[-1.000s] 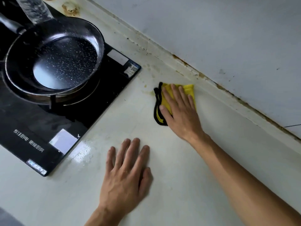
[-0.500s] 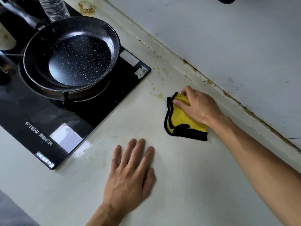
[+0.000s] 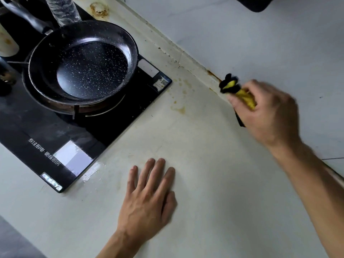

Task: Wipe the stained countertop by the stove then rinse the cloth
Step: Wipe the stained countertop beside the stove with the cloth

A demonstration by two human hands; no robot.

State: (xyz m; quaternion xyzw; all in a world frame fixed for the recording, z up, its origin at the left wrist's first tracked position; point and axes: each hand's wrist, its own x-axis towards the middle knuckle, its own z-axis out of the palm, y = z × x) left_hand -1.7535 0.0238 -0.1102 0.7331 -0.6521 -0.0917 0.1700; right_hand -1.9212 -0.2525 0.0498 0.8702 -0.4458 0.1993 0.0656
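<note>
My right hand (image 3: 268, 112) grips the yellow cloth with black trim (image 3: 234, 88), bunched up and lifted off the pale countertop (image 3: 214, 174) near the back wall. One end of the cloth sticks out past my fingers. Brownish-yellow stains (image 3: 179, 108) mark the countertop just right of the black stove (image 3: 96, 131). My left hand (image 3: 149, 198) rests flat on the countertop in front, fingers spread.
A black speckled frying pan (image 3: 87, 67) sits on the stove's burner, handle pointing back left. A clear plastic bottle (image 3: 62, 10) stands behind it. The back ledge (image 3: 186, 58) under the wall shows rusty marks. A dark object (image 3: 253, 2) hangs at the top right.
My right hand went from pressing the cloth flat on the countertop to bunching it up and lifting it toward the right. My left hand stayed flat in place.
</note>
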